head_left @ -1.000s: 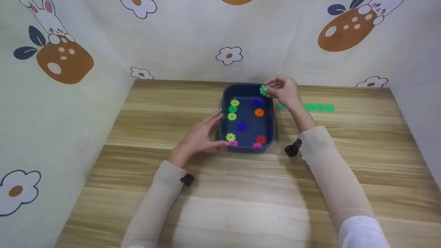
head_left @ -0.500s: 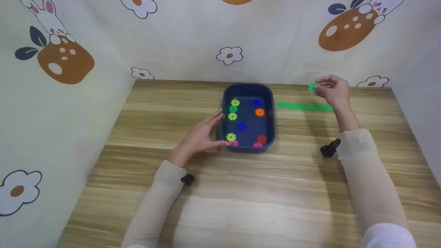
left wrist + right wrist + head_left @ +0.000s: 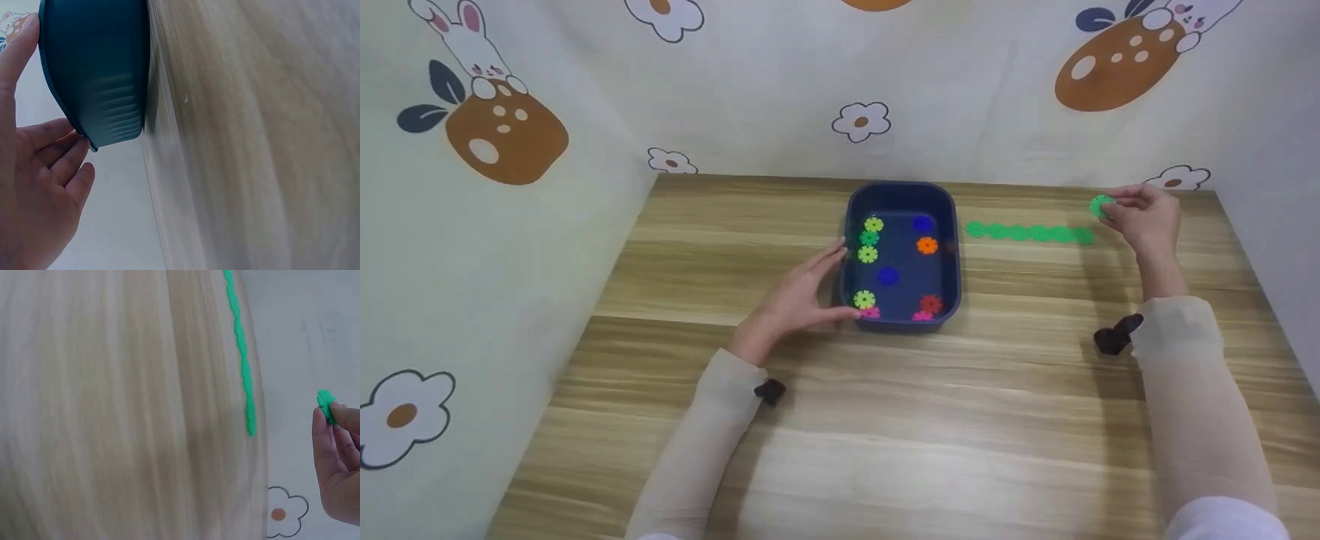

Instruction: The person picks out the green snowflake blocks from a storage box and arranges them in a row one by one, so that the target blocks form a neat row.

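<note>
In the head view, my right hand [image 3: 1144, 225] pinches a green flower-shaped disc [image 3: 1101, 206] between thumb and fingertips. It is held above the table, near the right end of a row of green discs [image 3: 1027, 232] lying on the wood. The right wrist view shows the same pinched disc [image 3: 325, 405] apart from the row [image 3: 244, 365]. My left hand [image 3: 791, 300] touches the left side of a dark blue box [image 3: 958, 277], fingers and thumb spread along its rim. Inside the box lie several discs, including an orange disc [image 3: 927, 245] and a yellow-green disc [image 3: 864, 300].
The wooden table [image 3: 885, 420] meets a patterned cloth wall [image 3: 750, 97] right behind the box and the row. More cloth rises at the left and right sides. A small black device [image 3: 1116, 335] sits at my right wrist, another device [image 3: 769, 391] at my left.
My right hand has carried the green disc from over the box's far right corner rightward, past the row, then slightly lower in the view. The left hand stays at the box.
</note>
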The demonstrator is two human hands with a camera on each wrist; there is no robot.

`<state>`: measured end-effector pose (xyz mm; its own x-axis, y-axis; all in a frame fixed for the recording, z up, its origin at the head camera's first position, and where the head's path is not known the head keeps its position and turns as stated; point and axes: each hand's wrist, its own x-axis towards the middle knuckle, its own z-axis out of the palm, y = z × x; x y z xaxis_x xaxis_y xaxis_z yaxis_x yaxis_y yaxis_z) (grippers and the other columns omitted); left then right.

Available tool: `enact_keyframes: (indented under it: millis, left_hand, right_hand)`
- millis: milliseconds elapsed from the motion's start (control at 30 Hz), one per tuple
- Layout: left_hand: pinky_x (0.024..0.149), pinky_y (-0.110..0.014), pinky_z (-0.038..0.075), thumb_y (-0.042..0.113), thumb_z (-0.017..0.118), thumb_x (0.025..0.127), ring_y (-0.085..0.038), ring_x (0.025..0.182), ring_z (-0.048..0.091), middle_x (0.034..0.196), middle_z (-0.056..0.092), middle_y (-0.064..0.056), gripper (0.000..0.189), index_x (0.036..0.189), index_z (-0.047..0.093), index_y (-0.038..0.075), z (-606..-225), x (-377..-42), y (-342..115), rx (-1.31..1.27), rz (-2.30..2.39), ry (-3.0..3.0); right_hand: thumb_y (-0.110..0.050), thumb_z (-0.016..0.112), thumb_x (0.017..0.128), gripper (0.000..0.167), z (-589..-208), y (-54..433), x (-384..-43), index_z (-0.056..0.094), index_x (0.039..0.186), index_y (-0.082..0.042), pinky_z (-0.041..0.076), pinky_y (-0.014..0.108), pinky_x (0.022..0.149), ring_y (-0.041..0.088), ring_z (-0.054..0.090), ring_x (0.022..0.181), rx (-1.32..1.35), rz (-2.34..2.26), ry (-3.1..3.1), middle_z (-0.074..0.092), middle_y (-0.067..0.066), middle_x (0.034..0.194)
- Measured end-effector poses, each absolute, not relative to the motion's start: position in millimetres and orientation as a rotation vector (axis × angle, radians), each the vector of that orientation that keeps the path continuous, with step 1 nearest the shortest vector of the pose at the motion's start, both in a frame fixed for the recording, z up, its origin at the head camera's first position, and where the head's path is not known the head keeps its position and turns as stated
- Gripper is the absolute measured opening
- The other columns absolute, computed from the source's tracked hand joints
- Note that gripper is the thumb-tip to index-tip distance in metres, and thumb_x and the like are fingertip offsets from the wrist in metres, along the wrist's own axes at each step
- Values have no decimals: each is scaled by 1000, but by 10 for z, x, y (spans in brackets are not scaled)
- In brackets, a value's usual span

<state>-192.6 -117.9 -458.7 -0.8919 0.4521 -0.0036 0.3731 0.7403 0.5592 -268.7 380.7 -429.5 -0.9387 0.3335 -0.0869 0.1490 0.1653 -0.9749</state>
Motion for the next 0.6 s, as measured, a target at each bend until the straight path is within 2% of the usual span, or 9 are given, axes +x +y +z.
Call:
enact_keyframes:
  millis: [233, 467, 600]
  left_hand:
    - [121, -52, 31, 63, 76, 77, -28, 151, 31, 169, 18, 5, 103, 158, 30, 18, -4591, -1930, -1183, 670, 859, 2802]
    - [121, -49, 32, 62, 76, 77, -28, 150, 33, 168, 19, 4, 104, 158, 30, 16, -4603, -1938, -1188, 704, 857, 2809]
    - [122, -49, 31, 63, 76, 77, -27, 151, 31, 168, 19, 4, 104, 158, 30, 16, -4600, -1935, -1186, 698, 859, 2806]
  right_hand:
    - [-1, 67, 91, 14, -4406, 3927, -2660, 68, 96, -15, 57, 11, 69, -8, 62, 71, -546, 1732, -2377, 64, -21, 73]
    - [-6, 66, 94, 19, -4505, 4004, -2649, 66, 112, -11, 58, 13, 75, -7, 62, 77, -632, 1734, -2431, 64, -23, 78]
    - [-5, 65, 94, 18, -4539, 4017, -2653, 65, 111, -11, 58, 13, 77, -6, 61, 80, -686, 1782, -2411, 63, -20, 81]
